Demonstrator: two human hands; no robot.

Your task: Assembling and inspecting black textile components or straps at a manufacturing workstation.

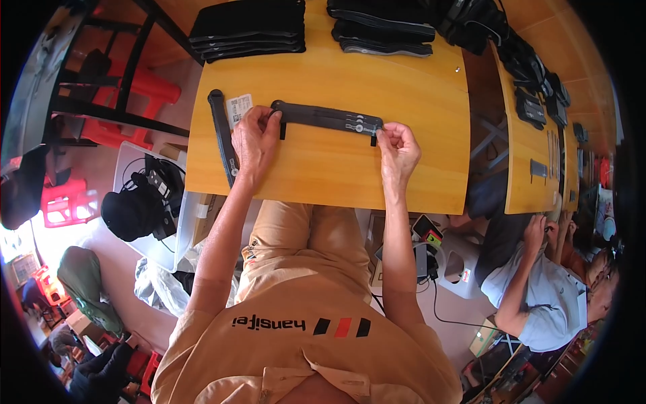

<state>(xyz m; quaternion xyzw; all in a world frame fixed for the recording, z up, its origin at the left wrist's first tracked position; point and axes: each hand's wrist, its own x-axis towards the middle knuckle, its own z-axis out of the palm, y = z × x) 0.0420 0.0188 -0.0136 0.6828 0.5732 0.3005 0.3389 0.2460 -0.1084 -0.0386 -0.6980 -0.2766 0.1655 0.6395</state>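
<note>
A dark grey flat strap (323,116) with small pale printing near its right end is stretched across the middle of the wooden table (323,182). My left hand (257,138) pinches it near the left end between thumb and fingers. At the other end, the fingertips of my right hand (398,148) are closed on the strap's right corner. Short black tabs hang down below both ends. A second dark strap (220,128) lies lengthwise on the table, left of my left hand. Partly behind that hand is a white printed label (239,106).
Two stacks of black folded fabric pieces, a left stack (247,30) and a right stack (382,30), lie at the table's far edge. A white bin (128,161) with black gear stands at lower left. On the right, a co-worker in a light blue shirt (538,296) sits at another table (521,151).
</note>
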